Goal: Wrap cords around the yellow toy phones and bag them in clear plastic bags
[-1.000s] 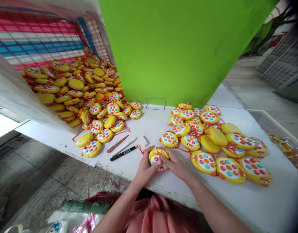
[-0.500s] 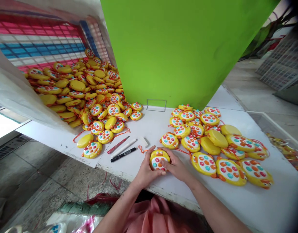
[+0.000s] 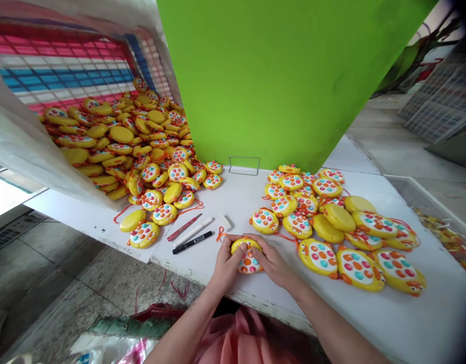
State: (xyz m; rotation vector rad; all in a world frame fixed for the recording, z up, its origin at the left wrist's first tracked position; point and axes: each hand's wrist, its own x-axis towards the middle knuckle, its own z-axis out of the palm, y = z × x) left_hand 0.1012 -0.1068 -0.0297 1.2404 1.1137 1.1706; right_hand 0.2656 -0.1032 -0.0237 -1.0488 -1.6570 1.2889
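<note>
Between my two hands is a yellow duck-faced toy (image 3: 249, 266) with a white front and coloured round buttons. My left hand (image 3: 227, 263) grips its left side, thumb lying on the front. On the other side my right hand (image 3: 272, 260) holds it, thumb pressed on the buttons. An orange cord loop (image 3: 221, 233) sticks out beyond my left fingers. Just past it lies a small white block (image 3: 224, 223). To the left rest a black marker (image 3: 192, 242), a white pen (image 3: 195, 231) and a red slim cutter or pen (image 3: 184, 227).
A big heap of similar toys (image 3: 121, 134) spills from a bag on the left. More toys (image 3: 318, 257) lie spread on the right of the white table (image 3: 233, 194). A tall green panel (image 3: 270, 81) stands at the back, a wire bracket (image 3: 244, 166) at its foot.
The toy has tipped and come slightly toward me. My left thumb has moved up onto its front, and both hands have shifted with it. Other things stay put.
</note>
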